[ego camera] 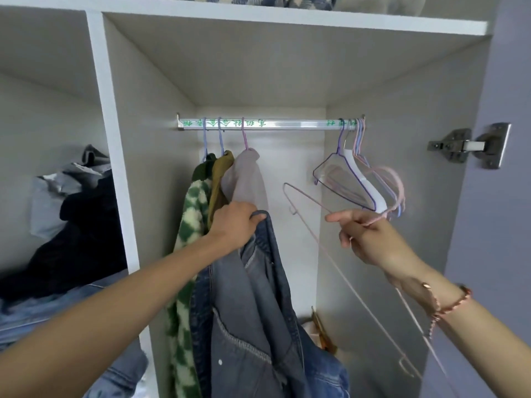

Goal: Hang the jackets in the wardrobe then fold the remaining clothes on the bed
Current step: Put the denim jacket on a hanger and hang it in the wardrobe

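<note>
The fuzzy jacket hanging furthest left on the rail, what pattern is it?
The fuzzy jacket is checked green and cream; the head view shows it best.

I see the rail (287,124) across the top of the middle compartment. Three hung jackets (244,179) sit at its left end and a bunch of empty hangers (359,179) at its right end. In front of the hung jackets my left hand (234,224) holds a jacket (258,311) by the collar, and it hangs below the hand. To the right, just under the empty hangers, my right hand (365,237) holds one loose hanger (376,219). Left of the divider panel (115,168), a pile of clothes (74,231) lies in the next compartment.
</note>
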A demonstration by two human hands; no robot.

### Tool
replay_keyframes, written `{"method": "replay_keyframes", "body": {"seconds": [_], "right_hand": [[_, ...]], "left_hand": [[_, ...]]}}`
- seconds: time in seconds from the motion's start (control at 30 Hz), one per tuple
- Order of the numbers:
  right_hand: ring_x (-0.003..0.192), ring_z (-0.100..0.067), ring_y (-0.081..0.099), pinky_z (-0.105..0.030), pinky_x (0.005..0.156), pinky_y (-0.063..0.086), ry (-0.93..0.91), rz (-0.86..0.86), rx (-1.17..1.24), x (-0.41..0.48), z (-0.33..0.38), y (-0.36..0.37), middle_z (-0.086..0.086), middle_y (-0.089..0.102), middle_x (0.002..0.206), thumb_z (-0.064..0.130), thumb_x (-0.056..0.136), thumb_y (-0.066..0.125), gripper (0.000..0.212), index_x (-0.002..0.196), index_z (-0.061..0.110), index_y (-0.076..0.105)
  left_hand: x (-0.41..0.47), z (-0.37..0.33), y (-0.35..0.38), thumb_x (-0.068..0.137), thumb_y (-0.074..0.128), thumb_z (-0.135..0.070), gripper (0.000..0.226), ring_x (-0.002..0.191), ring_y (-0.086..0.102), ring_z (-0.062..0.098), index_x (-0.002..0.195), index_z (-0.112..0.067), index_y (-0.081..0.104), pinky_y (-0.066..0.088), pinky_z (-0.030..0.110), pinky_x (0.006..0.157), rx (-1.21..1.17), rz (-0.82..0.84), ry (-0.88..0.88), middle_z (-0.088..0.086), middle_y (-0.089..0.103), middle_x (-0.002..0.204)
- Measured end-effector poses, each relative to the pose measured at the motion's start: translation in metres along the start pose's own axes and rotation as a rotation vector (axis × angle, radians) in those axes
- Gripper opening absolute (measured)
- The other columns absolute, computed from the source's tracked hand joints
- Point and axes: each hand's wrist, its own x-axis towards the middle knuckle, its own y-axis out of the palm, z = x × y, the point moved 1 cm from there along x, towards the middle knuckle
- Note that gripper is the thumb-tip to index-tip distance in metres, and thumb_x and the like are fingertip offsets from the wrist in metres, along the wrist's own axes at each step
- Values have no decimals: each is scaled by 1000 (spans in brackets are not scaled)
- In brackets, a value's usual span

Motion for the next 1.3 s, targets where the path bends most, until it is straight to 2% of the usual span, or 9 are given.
{"method": "replay_keyframes", "body": {"seconds": [0.17, 0.3, 0.43, 0.67, 0.83, 0.97, 1.03, 1.13, 1.3], "right_hand": [[26, -7, 23, -14, 31, 13, 203, 112, 196, -47, 13, 1, -6, 58, 55, -3, 96, 34, 30, 106, 6, 61], [28, -9, 28, -14, 27, 16, 304, 138, 183, -61, 9, 1, -9, 65, 60, 0, 96, 39, 27, 121, 10, 41], [28, -9, 32, -13, 24, 17, 324, 189, 153, -67, 15, -4, -12, 64, 57, -3, 95, 36, 23, 110, -8, 52], [24, -6, 26, -9, 25, 17, 401, 214, 187, -62, 13, -4, -10, 56, 46, -7, 91, 36, 25, 103, -12, 58], [23, -5, 25, -8, 25, 15, 473, 271, 217, -63, 1, -4, -9, 52, 46, -5, 91, 38, 27, 106, -15, 58], [23, -4, 26, -11, 24, 17, 556, 329, 231, -62, -16, 14, -8, 51, 45, -3, 93, 38, 24, 96, -12, 60], [24, -4, 26, -12, 25, 17, 581, 320, 155, -60, -27, 24, -6, 52, 45, 0, 94, 40, 22, 94, -9, 60], [26, -6, 26, -13, 28, 16, 541, 232, 38, -58, -37, 40, -7, 50, 48, -2, 91, 44, 25, 110, -11, 55], [25, -6, 30, -16, 30, 20, 494, 104, 59, -51, -63, 40, -8, 45, 53, -4, 83, 58, 66, 141, 9, 28]], "left_hand": [[13, 6, 18, 97, 45, -35, 49, 72, 49, 24, 54, -14, 37, 32, 29, 58, -56, 86, -69, 6, 50, 69], [14, 9, 34, 96, 48, -31, 51, 73, 53, 27, 50, -11, 39, 40, 32, 62, -75, 127, -69, 10, 51, 66], [4, 14, 51, 94, 53, -30, 51, 68, 54, 27, 48, -11, 41, 42, 32, 61, -128, 139, -117, 10, 52, 63], [-8, 21, 58, 92, 55, -28, 49, 69, 58, 27, 48, -13, 42, 48, 35, 68, -221, 214, -67, 5, 51, 57], [-15, 25, 54, 90, 59, -30, 45, 63, 59, 30, 60, 4, 62, 48, 37, 61, -259, 207, -50, 18, 61, 61], [-23, 5, 48, 91, 57, -33, 53, 55, 46, 21, 47, -14, 36, 38, 32, 57, -211, 181, 44, 2, 42, 48], [-31, -13, 45, 93, 53, -37, 52, 56, 47, 20, 49, -15, 35, 35, 32, 54, -161, 191, 123, 0, 42, 50], [-48, -35, 44, 95, 47, -39, 47, 57, 47, 17, 59, -9, 43, 27, 27, 49, -90, 191, 238, 0, 47, 56], [-70, -46, 45, 96, 47, -35, 42, 65, 57, 21, 81, 0, 64, 45, 32, 64, -128, 156, 285, 9, 63, 70]]}}
